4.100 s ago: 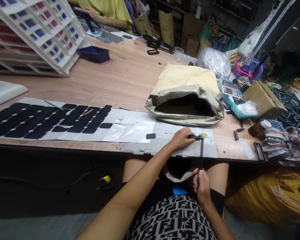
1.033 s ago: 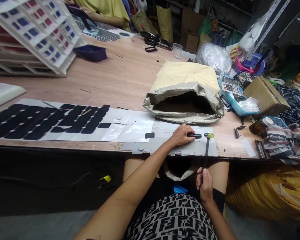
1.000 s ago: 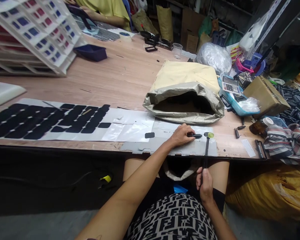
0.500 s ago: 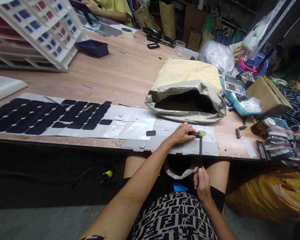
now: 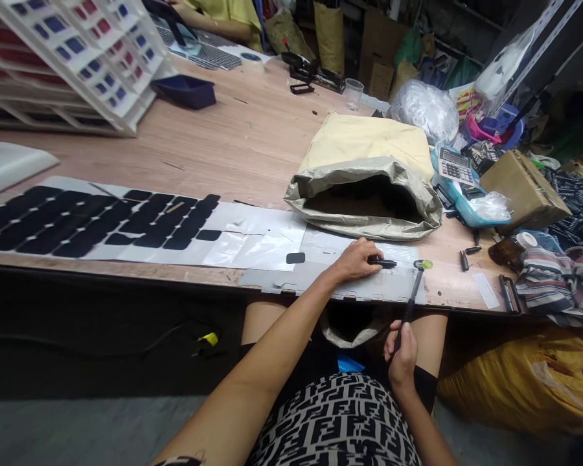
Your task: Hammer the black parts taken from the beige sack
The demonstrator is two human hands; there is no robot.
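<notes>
My left hand (image 5: 355, 259) rests on a grey metal plate (image 5: 320, 285) at the table's near edge, its fingers pinched round a small black rod-shaped part (image 5: 383, 263) that lies flat. My right hand (image 5: 401, 349) is below the table edge, closed round the black handle of a small hammer (image 5: 414, 292). The hammer's yellow-green head (image 5: 423, 264) is to the right of the part's tip, apart from it.
An open woven sack (image 5: 364, 200) lies just behind the plate. Rows of black pads (image 5: 97, 217) cover white sheets at left, with one lone pad (image 5: 295, 257) near my left hand. Calculator (image 5: 451, 166), cardboard box (image 5: 523, 191) and loose black parts (image 5: 466, 256) lie right. Another person sits far back.
The hammer head has swung away to the right from the black part's tip, where it was half a second ago. My left hand has kept its hold on the part.
</notes>
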